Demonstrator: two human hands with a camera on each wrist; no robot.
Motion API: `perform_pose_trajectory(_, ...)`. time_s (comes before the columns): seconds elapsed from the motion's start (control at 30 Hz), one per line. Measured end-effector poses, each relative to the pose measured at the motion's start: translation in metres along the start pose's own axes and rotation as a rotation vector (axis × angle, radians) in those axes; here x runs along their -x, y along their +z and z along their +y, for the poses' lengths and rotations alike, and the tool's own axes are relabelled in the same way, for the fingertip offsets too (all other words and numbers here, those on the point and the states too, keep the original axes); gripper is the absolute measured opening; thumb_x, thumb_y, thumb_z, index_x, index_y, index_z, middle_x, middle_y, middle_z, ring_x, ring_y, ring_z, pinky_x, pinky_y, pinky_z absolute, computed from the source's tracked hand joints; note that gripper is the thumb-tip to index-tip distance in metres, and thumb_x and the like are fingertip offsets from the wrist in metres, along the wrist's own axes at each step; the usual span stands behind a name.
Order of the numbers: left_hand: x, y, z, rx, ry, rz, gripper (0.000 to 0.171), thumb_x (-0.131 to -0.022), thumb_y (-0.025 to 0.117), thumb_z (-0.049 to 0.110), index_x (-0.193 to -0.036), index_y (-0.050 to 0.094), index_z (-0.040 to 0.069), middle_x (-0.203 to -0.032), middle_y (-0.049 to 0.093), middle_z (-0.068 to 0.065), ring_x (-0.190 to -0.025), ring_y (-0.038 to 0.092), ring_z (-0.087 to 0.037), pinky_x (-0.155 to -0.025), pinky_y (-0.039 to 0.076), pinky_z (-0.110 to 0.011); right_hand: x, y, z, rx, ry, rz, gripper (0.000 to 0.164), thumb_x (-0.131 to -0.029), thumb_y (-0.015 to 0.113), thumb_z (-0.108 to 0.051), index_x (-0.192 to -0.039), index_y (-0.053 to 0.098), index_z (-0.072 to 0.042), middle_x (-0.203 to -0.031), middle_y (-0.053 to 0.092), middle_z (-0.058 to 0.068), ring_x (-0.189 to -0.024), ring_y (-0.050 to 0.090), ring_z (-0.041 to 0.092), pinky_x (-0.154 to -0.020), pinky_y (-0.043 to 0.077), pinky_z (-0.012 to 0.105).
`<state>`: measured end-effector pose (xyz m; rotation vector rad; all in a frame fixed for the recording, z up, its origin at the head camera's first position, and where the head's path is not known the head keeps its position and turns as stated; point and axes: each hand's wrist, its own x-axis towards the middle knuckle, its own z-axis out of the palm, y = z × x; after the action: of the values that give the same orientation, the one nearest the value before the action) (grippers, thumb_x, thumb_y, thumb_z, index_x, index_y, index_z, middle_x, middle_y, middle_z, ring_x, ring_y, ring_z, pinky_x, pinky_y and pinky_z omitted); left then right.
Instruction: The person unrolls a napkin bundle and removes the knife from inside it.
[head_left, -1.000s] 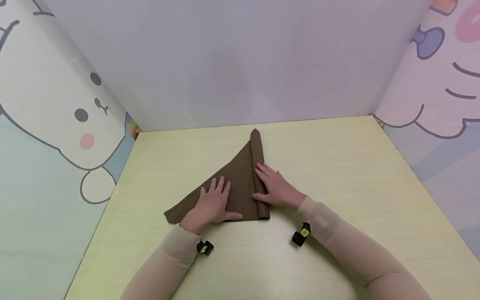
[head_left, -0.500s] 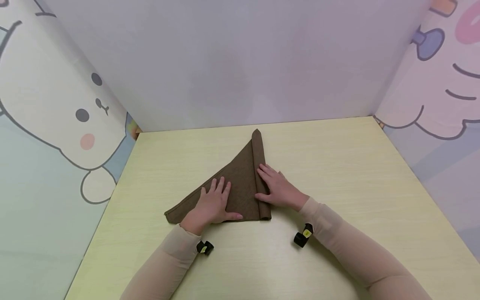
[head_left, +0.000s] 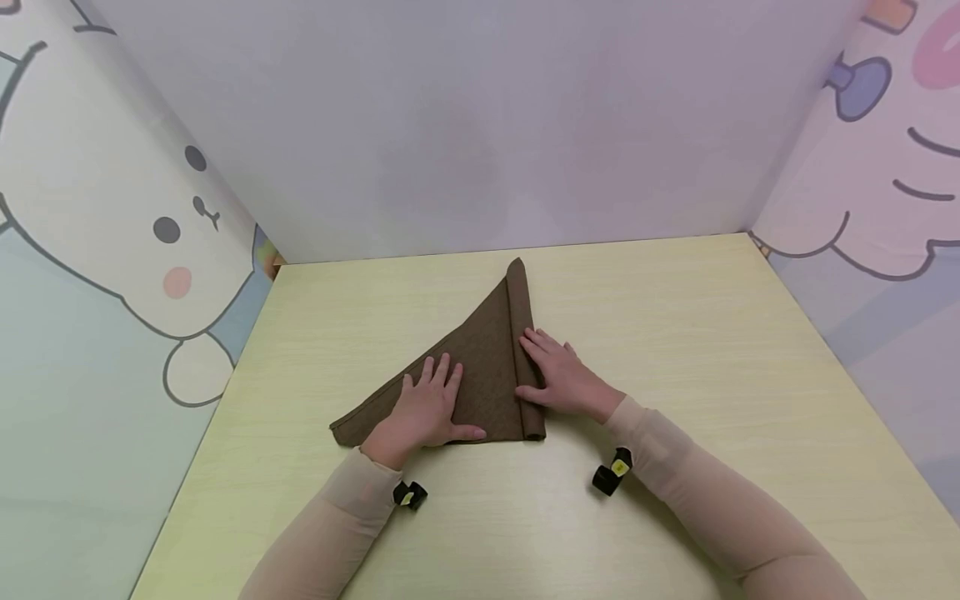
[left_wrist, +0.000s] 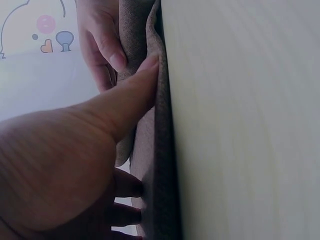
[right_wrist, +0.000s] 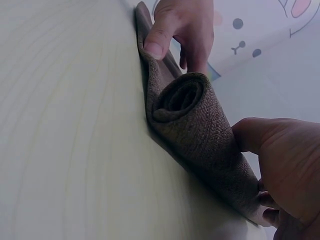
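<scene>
A brown cloth lies on the table, roughly triangular, with a folded slanting edge on its left. Its right side is rolled into a narrow tube, and the right wrist view shows the spiral end of this roll. My left hand rests on the flat part with fingers spread and thumb near the front edge, as the left wrist view shows from close by. On the roll lies my right hand, its fingers extended towards the upper part and the thumb lower down. Part of the roll is hidden beneath it.
The pale wooden table extends around the cloth. A plain wall stands behind it, and cartoon-printed panels flank both sides. Each wrist carries a small black camera.
My right hand and the roll have shifted slightly to the right, and the flat part beside the roll looks a little wider. My left hand stays in place.
</scene>
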<state>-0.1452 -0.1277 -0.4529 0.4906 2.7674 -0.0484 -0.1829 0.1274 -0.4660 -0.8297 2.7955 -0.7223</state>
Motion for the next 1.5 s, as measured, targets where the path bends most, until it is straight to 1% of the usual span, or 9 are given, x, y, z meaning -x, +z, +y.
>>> perform_pose_trajectory(0.47, -0.001, 0.001, -0.001, 0.0, 0.001, -0.004, 0.117, -0.071, 0.05, 0.084, -0.155, 0.015, 0.011, -0.16, 0.006, -0.016, -0.145, 0.005, -0.038, -0.107, 0.021, -0.063, 0.004, -0.002, 0.008, 0.002, 0.014, -0.003, 0.083, -0.09, 0.063, -0.043, -0.152, 0.025, -0.002, -0.158, 0.021, 0.013, -0.146, 0.013, 0.03, -0.107, 0.015, 0.066)
perform_pose_trajectory(0.67, 0.0, 0.001, -0.003, 0.008, -0.005, -0.008, 0.117, -0.071, 0.051, 0.084, -0.155, 0.015, 0.011, -0.16, 0.005, -0.016, -0.145, 0.005, -0.038, -0.107, 0.02, -0.063, 0.005, -0.002, 0.012, -0.003, 0.028, -0.008, 0.083, -0.09, 0.063, -0.042, -0.152, 0.024, -0.002, -0.158, 0.021, 0.013, -0.146, 0.013, 0.03, -0.107, 0.015, 0.066)
perform_pose_trajectory(0.9, 0.002, -0.001, -0.006, -0.004, -0.01, -0.015, 0.117, -0.071, 0.052, 0.084, -0.155, 0.015, 0.011, -0.16, 0.006, -0.016, -0.145, 0.007, -0.038, -0.107, 0.021, -0.064, 0.007, -0.003, 0.014, -0.021, 0.032, -0.008, 0.082, -0.09, 0.063, -0.04, -0.152, 0.025, -0.001, -0.158, 0.021, 0.012, -0.145, 0.014, 0.03, -0.107, 0.015, 0.066)
perform_pose_trajectory(1.33, 0.007, -0.001, -0.012, 0.029, -0.015, -0.02, 0.117, -0.072, 0.054, 0.082, -0.155, 0.014, 0.011, -0.16, 0.005, -0.016, -0.145, 0.005, -0.038, -0.107, 0.019, -0.065, 0.011, -0.005, 0.016, -0.045, 0.036, -0.009, 0.079, -0.091, 0.063, -0.036, -0.15, 0.026, 0.001, -0.156, 0.025, 0.016, -0.145, 0.016, 0.032, -0.107, 0.015, 0.066)
perform_pose_trajectory(1.5, 0.007, -0.001, -0.013, 0.036, -0.004, -0.007, 0.117, -0.072, 0.054, 0.082, -0.155, 0.016, 0.01, -0.159, 0.007, -0.017, -0.145, 0.007, -0.039, -0.105, 0.021, -0.066, 0.012, -0.004, 0.018, -0.065, 0.04, -0.015, 0.078, -0.092, 0.062, -0.036, -0.151, 0.026, 0.0, -0.157, 0.024, 0.014, -0.145, 0.014, 0.031, -0.108, 0.014, 0.066)
